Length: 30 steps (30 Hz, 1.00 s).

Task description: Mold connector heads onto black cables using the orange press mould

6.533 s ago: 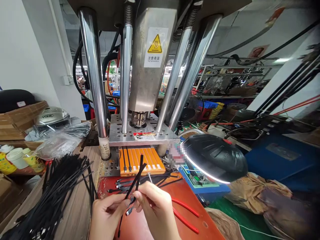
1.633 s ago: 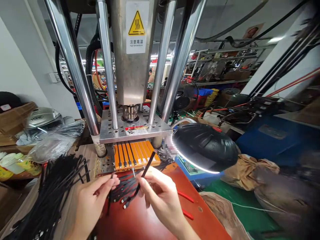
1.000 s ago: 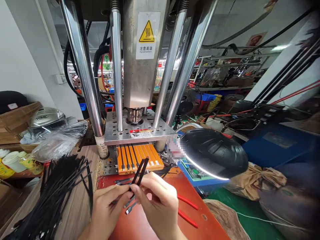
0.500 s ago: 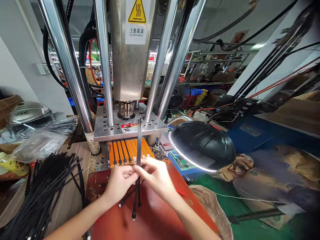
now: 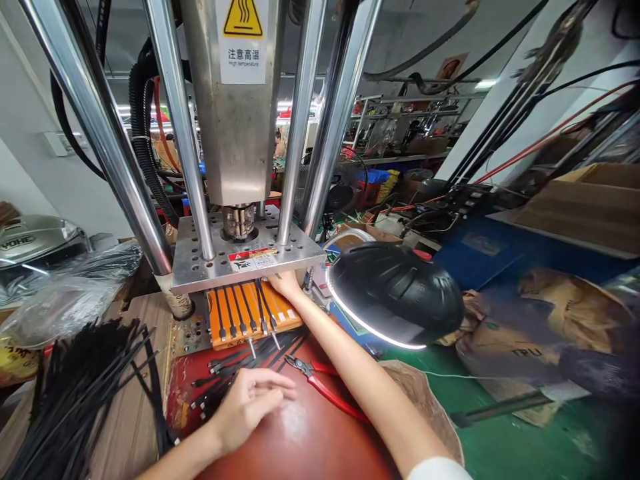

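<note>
Under the press's metal plate (image 5: 250, 263), an orange mould (image 5: 215, 317) carries several black cables (image 5: 233, 310) side by side. My right hand (image 5: 283, 283) reaches beneath the plate's front right edge at the mould's far side; its fingertips are hidden, near the upper part of a cable (image 5: 269, 308). My left hand (image 5: 250, 407) hovers above the red-brown work surface (image 5: 310, 440) with its fingers apart and nothing between them. Red-handled cutters (image 5: 325, 390) lie on that surface right of my left hand. More black cables (image 5: 220, 367) lie just in front of the mould.
A heap of black cables (image 5: 75, 400) covers the wooden board at left, beside plastic bags (image 5: 75, 293). Four steel columns rise around the hot metal head (image 5: 240, 133). A black lamp (image 5: 395, 290) with a lit rim stands at right, above a green floor.
My right hand has moved forward under the plate. My left hand has let go of the cables and drawn back. The held cables now lie on the mould, and the whole view has shifted.
</note>
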Tool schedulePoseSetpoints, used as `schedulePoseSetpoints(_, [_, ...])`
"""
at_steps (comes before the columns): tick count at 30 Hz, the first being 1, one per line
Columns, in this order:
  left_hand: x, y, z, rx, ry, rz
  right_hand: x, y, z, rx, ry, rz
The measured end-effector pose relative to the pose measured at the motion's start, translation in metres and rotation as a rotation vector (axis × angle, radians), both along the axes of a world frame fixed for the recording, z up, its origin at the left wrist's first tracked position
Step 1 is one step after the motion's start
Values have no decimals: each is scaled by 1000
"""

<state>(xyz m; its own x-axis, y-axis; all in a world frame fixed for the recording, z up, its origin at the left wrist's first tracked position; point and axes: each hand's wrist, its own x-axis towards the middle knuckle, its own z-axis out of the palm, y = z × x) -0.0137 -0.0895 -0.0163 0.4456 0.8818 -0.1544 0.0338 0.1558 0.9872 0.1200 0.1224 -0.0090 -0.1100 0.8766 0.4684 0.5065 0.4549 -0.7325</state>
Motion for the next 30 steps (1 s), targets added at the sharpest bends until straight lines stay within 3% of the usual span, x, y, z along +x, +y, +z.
schedulePoseSetpoints(2, [-8,10,7,507,150,-66,0,-2,0,8,1,-7])
schedulePoseSetpoints(4, [-14,24,14,915,393,-49,5,-17,3,14,0,-8])
schedulePoseSetpoints(5, [-16,31,16,1029,539,-26,10,-30,4,20,-4,0])
schedulePoseSetpoints(7, [-18,42,18,1105,804,14,23,-59,3,38,-20,53])
schedulePoseSetpoints(11, [-18,46,12,1069,1031,-51,50,-107,-10,215,-176,381])
schedulePoseSetpoints(13, [-14,42,8,1021,1052,-33,56,-113,-17,319,-254,446])
schedulePoseSetpoints(19, [10,26,11,792,1011,153,54,-113,-14,340,-470,404])
schedulePoseSetpoints(23, [23,20,18,696,948,222,66,-115,-36,251,-662,305])
schedulePoseSetpoints(27, [24,44,20,553,955,257,64,-81,-62,186,-799,259])
schedulePoseSetpoints(30, [21,74,21,491,1026,292,46,-54,-56,136,-891,251])
